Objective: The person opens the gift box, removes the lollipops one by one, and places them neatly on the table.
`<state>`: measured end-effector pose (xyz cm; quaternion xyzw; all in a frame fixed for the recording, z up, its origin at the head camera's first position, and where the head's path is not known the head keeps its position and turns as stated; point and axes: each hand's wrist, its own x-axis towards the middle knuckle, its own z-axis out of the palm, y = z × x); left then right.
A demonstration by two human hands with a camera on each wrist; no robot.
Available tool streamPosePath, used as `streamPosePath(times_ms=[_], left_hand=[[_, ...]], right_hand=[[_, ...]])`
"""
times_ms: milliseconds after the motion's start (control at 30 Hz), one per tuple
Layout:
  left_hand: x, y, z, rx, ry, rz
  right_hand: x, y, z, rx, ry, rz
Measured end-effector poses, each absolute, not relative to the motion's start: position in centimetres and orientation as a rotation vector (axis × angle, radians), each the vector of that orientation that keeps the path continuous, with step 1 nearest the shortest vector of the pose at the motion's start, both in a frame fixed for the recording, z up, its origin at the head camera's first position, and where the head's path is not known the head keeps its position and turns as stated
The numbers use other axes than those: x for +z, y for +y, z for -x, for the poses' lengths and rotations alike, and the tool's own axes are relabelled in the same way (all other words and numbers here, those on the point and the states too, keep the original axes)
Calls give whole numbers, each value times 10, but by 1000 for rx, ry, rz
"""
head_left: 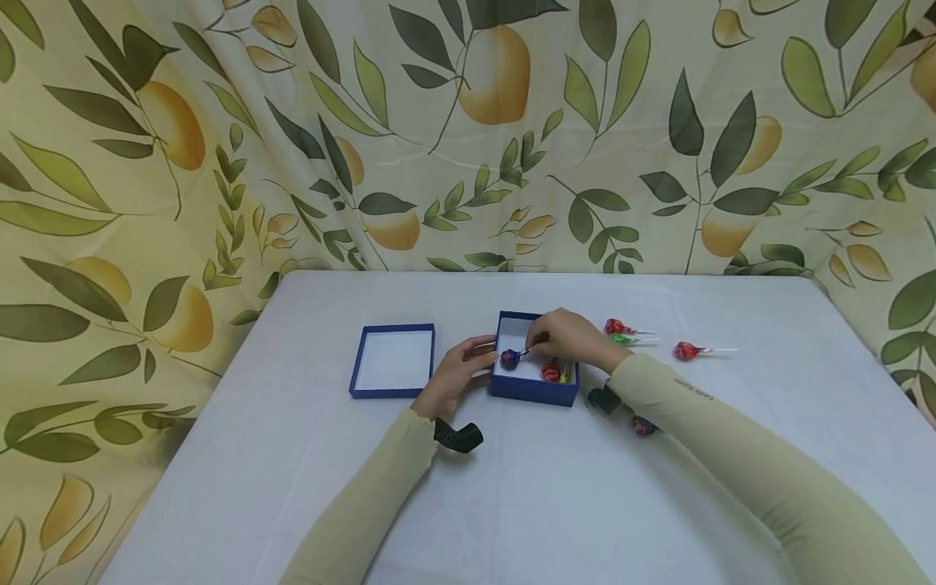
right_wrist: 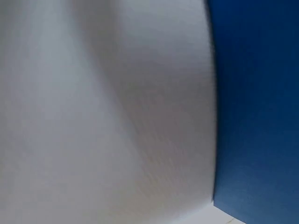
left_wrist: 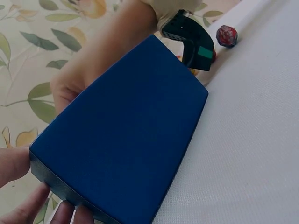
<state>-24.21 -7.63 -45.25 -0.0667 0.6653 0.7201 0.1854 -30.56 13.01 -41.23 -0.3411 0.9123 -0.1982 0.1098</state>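
In the head view, an open blue box [head_left: 534,392] with a white inside stands mid-table. My right hand [head_left: 574,335] reaches over it from the right and pinches the stick of a purple-wrapped lollipop [head_left: 509,359], whose head is at the left part of the box. Inside, toward the front right, lie a red lollipop [head_left: 551,372] and a yellow-green wrapped one [head_left: 565,374]. My left hand [head_left: 453,374] touches the box's left side with fingers extended; in the left wrist view its fingertips [left_wrist: 65,212] rest along the box edge. The right wrist view shows only the blue wall [right_wrist: 257,116] and cloth.
A shallow blue lid [head_left: 395,361], white inside, lies left of the box. To the right are a red lollipop [head_left: 614,327], a green one [head_left: 623,339] and another red one [head_left: 687,351]. A dark-wrapped lollipop [head_left: 643,426] is partly hidden by my right sleeve.
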Motion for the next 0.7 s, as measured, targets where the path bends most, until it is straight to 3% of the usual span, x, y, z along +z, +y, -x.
streamPosePath(times_ms=[700], left_hand=[[-452,-74,241,2025,1889,221]], right_hand=[[-411,143,302,-1032,2677,1011]])
